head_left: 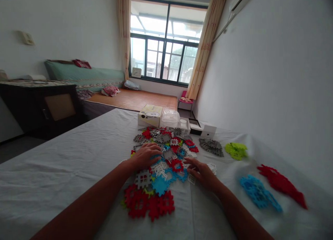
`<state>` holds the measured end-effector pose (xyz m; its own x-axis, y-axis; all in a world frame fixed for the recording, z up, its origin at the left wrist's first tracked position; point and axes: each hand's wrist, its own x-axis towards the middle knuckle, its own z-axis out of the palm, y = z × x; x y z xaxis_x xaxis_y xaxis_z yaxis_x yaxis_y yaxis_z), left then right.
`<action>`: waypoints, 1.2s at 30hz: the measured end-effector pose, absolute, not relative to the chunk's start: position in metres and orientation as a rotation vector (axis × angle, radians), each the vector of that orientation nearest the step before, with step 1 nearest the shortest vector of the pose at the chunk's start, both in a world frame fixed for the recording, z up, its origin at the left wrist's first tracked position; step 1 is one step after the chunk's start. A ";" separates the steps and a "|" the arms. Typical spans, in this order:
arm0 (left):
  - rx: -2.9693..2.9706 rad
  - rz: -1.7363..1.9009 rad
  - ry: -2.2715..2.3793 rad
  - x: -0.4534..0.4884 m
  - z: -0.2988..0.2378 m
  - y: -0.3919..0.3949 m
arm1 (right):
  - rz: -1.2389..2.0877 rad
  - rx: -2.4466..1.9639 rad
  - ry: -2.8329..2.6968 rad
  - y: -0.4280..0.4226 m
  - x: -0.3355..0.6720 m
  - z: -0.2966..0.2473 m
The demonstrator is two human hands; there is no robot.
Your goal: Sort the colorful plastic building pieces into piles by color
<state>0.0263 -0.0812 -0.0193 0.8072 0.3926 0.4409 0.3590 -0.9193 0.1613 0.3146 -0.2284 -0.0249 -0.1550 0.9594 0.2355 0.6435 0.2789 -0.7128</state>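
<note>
A mixed heap of flat, notched plastic building pieces (169,155) lies on the cloth between my hands, in red, blue, grey, white and yellow-green. My left hand (146,155) rests palm down over the heap's left side, fingers extended and somewhat spread; what lies beneath its palm is hidden. At the right edge of the heap, my right hand (201,170) has its fingers apart, close to white lattice pieces (191,179). Nearer to me lie red pieces (142,203), a grey window-like piece (143,179) and blue pieces (160,185).
Single-colour piles sit to the right: grey (211,147), yellow-green (236,150), blue (257,192) and red (282,184). Behind the heap stand a yellow-and-white box (149,115), a clear plastic container (170,118) and a small white box (208,129). White cloth (78,156) covers the surface.
</note>
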 end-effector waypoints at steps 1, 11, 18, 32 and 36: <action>2.913 0.763 0.646 0.025 -0.019 -0.079 | 0.593 -1.442 -1.867 -0.229 0.316 -0.023; 2.748 1.019 1.117 0.008 -0.018 -0.056 | 0.670 -1.603 -2.089 -0.244 0.333 -0.015; 2.561 0.789 1.637 -0.005 -0.048 -0.030 | 0.569 -1.652 -2.017 -0.244 0.347 -0.012; 2.573 0.696 0.322 0.031 0.034 -0.116 | -0.106 -1.738 -1.844 -0.227 0.384 -0.040; 2.710 0.352 -0.080 0.043 0.055 -0.172 | -0.067 -1.734 -1.823 -0.228 0.387 -0.039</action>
<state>0.0427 -0.1718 0.0551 0.9666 -0.0049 0.2562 -0.1069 -0.9164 0.3856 0.3872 -0.2281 -0.0393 0.0485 0.8883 0.4567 0.9193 0.1390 -0.3682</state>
